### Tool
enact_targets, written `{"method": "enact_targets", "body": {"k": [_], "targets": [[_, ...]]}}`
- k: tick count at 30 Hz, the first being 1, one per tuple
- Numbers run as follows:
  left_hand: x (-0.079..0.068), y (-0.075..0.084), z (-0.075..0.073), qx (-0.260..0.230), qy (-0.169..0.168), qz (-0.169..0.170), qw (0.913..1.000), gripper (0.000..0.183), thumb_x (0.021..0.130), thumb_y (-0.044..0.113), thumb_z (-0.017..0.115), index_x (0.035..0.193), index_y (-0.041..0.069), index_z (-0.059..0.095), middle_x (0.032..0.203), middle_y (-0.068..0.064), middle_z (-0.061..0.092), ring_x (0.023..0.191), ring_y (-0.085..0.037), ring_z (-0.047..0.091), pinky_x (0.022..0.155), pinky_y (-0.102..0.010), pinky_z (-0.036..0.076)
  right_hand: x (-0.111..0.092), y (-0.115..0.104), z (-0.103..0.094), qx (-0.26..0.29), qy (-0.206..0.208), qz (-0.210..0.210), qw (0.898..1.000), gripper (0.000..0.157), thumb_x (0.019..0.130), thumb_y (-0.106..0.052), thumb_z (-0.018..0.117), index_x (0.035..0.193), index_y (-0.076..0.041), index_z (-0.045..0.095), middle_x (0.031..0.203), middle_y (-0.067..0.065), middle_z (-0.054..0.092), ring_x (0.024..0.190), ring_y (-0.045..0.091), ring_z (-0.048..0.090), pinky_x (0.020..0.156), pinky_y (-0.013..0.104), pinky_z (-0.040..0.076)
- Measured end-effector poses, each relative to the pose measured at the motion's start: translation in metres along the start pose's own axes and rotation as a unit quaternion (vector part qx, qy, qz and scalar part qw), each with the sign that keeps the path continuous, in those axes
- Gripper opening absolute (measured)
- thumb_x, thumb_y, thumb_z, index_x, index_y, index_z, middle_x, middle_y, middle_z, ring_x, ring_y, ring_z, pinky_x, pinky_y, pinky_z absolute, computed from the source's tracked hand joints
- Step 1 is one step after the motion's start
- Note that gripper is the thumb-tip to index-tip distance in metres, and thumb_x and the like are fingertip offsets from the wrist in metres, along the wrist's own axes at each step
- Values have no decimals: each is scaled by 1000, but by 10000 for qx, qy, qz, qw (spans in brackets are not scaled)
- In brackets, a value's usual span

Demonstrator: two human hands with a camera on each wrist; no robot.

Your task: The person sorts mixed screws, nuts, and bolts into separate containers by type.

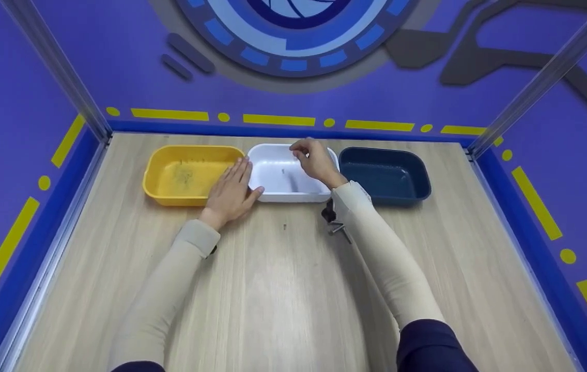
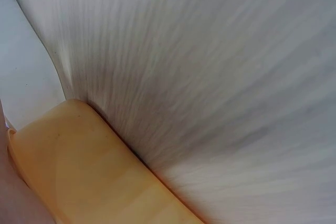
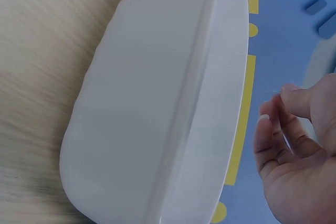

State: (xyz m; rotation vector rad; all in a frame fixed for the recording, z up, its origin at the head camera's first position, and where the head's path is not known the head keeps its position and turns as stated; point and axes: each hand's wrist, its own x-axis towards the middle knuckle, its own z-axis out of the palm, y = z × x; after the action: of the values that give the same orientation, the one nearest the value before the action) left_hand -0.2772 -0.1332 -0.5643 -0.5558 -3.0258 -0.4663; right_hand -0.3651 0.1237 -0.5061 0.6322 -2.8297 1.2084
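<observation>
My left hand [image 1: 230, 194] lies with its fingers straight over the right end of the yellow bin [image 1: 195, 200], its thumb reaching toward the white bin [image 1: 293, 197]. Small dark bits lie on the yellow bin's floor, too small to identify. Above the white bin, my right hand [image 1: 317, 161] holds thumb and fingertips together. The right wrist view shows a tiny thin sliver [image 3: 271, 92] pinched at the fingertips; its kind is unclear. One small piece [image 1: 282, 171] lies inside the white bin, and a similar small piece [image 1: 284, 226] is on the table in front of it.
A dark blue bin [image 1: 402, 200] stands right of the white one, all three side by side in a row. A black mount with metal bolts [image 1: 339, 229] shows beneath my right wrist. Blue panels [image 1: 293, 103] enclose the wooden table [image 1: 273, 299] at the back and sides.
</observation>
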Motion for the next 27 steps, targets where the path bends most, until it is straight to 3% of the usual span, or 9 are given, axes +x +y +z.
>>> {"method": "enact_targets", "body": {"k": [16,27], "targets": [[1,-1,1,138,-120,-29,9998,86,112,62,26,170,-1,14,180,-17,8,168,-31,8,138,-45,10,-4,-2,-2,-83,51,-188,9998,20,107,-5,63,120,-1,77,111,15,75,95,26,68,80,34,58],[1,-1,2,104,-66,-17,9999,86,112,62,27,169,-1,15,180,-16,8,168,-32,10,138,-47,12,-15,-6,-3,-79,108,-631,9979,18,106,-4,64,117,0,78,108,16,77,96,29,72,84,42,62]]}}
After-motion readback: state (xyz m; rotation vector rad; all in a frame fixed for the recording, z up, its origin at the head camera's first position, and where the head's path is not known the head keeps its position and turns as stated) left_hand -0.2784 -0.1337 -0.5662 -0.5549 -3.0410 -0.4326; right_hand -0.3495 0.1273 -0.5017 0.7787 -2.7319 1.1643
